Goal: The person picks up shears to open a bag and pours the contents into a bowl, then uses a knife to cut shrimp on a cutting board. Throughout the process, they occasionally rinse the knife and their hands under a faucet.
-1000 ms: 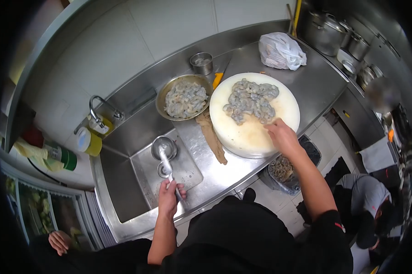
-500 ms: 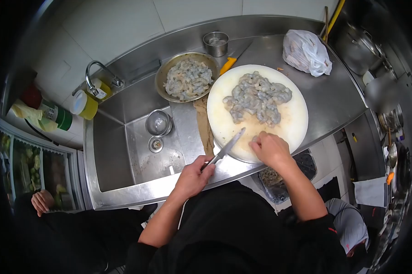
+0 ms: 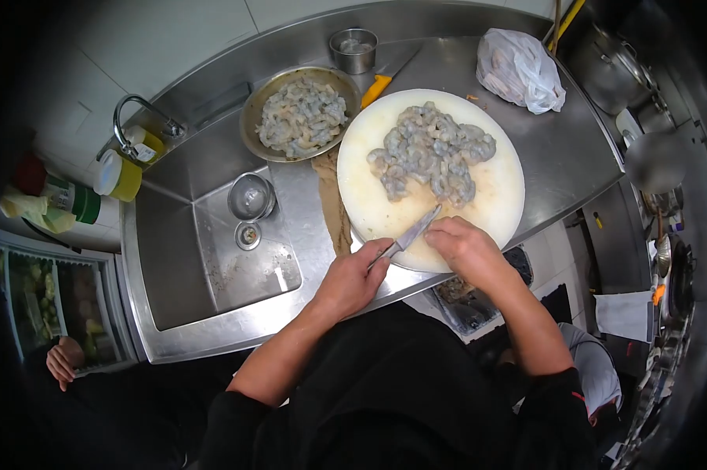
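My left hand (image 3: 352,280) is closed round the handle of a small knife (image 3: 418,228), whose blade points up and right over the round white cutting board (image 3: 359,200). Close to the blade tip, my right hand (image 3: 467,249) is bent over the board with its fingers pinched together; whatever lies between them is hidden. A heap of raw peeled shrimp (image 3: 430,153) covers the board's upper middle, just beyond the knife tip. More shrimp (image 3: 302,116) fill a metal bowl (image 3: 248,129) to the left of the board.
Left of the board is a sink (image 3: 173,274) with a small metal bowl (image 3: 251,197) in it. A brown cloth (image 3: 331,204), an orange-handled knife (image 3: 377,88), a metal cup (image 3: 353,52) and a plastic bag (image 3: 520,70) lie around. Another person's hand (image 3: 63,362) shows at left.
My right hand and the knife tip have come closer together. The blade has swung slightly to the right. The whole view has shifted, so the counter appears higher and further left.
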`<state>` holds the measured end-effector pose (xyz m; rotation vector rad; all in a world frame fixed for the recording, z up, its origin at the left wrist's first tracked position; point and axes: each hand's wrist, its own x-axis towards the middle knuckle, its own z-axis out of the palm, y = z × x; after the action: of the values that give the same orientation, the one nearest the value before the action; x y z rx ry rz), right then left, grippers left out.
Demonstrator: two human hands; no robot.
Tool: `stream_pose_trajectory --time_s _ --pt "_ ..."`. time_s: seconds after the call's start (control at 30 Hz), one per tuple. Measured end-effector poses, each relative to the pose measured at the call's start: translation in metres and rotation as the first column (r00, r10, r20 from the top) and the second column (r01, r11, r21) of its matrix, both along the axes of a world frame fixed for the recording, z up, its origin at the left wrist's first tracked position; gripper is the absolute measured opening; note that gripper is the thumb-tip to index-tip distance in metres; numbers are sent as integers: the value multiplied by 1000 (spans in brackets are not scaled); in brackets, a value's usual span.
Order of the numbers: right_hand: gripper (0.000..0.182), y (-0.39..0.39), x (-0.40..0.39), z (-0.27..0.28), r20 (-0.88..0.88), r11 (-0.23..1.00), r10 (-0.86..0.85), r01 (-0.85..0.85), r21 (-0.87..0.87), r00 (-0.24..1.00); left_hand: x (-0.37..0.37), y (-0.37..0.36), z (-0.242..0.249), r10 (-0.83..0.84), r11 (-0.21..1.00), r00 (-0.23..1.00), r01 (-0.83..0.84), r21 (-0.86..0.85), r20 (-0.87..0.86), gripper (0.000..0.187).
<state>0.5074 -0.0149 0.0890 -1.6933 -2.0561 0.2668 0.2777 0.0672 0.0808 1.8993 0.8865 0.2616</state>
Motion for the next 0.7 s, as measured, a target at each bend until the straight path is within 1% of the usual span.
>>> stream_pose_trajectory --time_s 0.03,0.13,0.33,0.43,0.53,0.63,0.7 --pt "18 0 2 0 -11 1000 8 -8 -19 1000 1 0 -2 -3 1000 1000 3 9 21 35" --pt "18 1 7 2 -38 998 56 -57 -18 998 2 1 3 -5 998 1000 4 -55 -9 35" --pt "18 6 11 2 -4 996 72 -73 -56 997 2 2 6 -8 1000 1000 8 -14 -23 35" --pt "16 7 9 4 -15 996 73 -73 -47 997 0 2 13 -13 997 999 9 -72 -51 34" --pt "11 10 3 -3 -62 998 42 -39 50 997 -2 -1 17 -13 989 992 -6 -149 -125 35" --pt "10 11 -1 -4 -61 997 9 -4 80 998 -11 -5 10 -13 995 994 2 -101 -106 35" --pt "9 10 -5 -3 -66 996 -21 27 86 998 -20 -8 14 -27 995 992 15 -103 -120 35"
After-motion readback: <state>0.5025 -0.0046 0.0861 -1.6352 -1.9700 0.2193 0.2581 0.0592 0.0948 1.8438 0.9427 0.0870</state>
